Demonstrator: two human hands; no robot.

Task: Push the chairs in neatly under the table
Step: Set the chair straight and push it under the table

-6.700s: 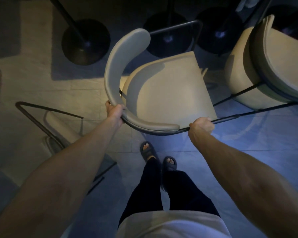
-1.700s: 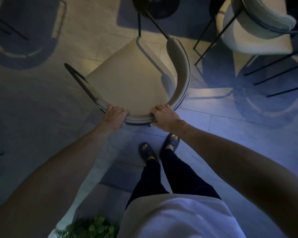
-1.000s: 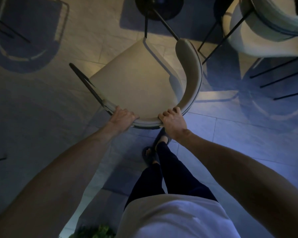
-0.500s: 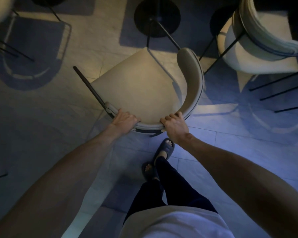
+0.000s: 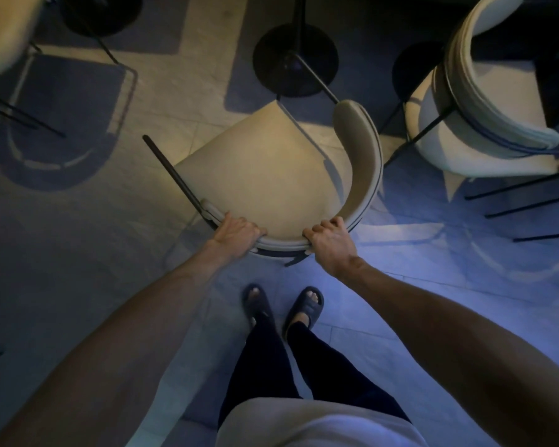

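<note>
A beige chair with a curved backrest and a thin black frame stands on the floor right in front of me. My left hand grips the near left part of its backrest. My right hand grips the near right part of the same backrest. Just beyond the chair's front edge stands a round black table base with its post; the tabletop is out of view.
A second beige chair stands at the upper right, its black legs spreading over the floor. Part of a third chair shows at the upper left, with another dark base beside it. My feet in dark slippers stand just behind the chair.
The chair has moved forward, closer to the round table base. Both hands keep their grip on the backrest. My feet have stepped up and now stand side by side.
</note>
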